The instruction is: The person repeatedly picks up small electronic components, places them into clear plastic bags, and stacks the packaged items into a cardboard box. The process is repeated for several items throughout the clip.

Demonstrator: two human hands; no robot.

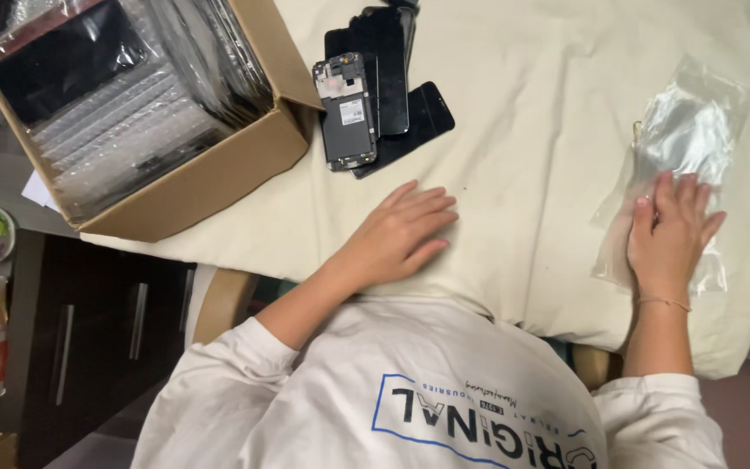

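1. A counter (523,113) draped in a cream cloth fills the upper right of the frame.
2. A dark drawer cabinet (88,330) stands at lower left.
3. A cardboard box (219,165) of bubble-wrapped screens sits at upper left.
4. Black phone screens (384,87) lie at top centre.
5. A clear plastic bag (679,148) lies at right.
6. The right hand (668,239) presses flat on the bag, fingers spread.
7. The left hand (401,234) rests flat and empty on the cloth at centre.
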